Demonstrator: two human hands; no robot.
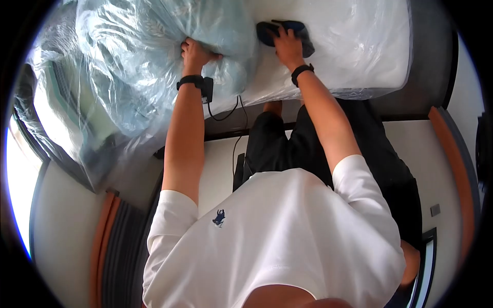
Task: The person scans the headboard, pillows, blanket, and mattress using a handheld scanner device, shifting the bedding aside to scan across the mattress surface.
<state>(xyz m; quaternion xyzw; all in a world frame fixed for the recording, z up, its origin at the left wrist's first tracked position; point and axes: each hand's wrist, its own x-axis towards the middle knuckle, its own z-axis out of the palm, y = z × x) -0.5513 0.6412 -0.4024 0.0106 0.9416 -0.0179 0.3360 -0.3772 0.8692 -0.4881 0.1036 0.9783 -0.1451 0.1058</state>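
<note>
My left hand [197,54] is closed on a large bluish, see-through plastic bag [149,61] with bulky contents. The fingers are curled into its gathered film, with the thumb out to the right. My right hand [288,47] lies on a small dark blue thing [265,34], with its fingers curled over it; its kind is not clear. This thing rests on a white, plastic-wrapped surface [354,46], like a covered mattress, to the right of the bag. Black bands circle both wrists, and a small black box [207,90] sits on the left one.
A black cable [234,149] hangs from the left wrist box. Loose clear plastic [61,110] spreads at the left near a bright window [20,200]. Curtains [115,246] hang at lower left. Another person's dark clothing [395,169] and arm [409,264] appear close on the right.
</note>
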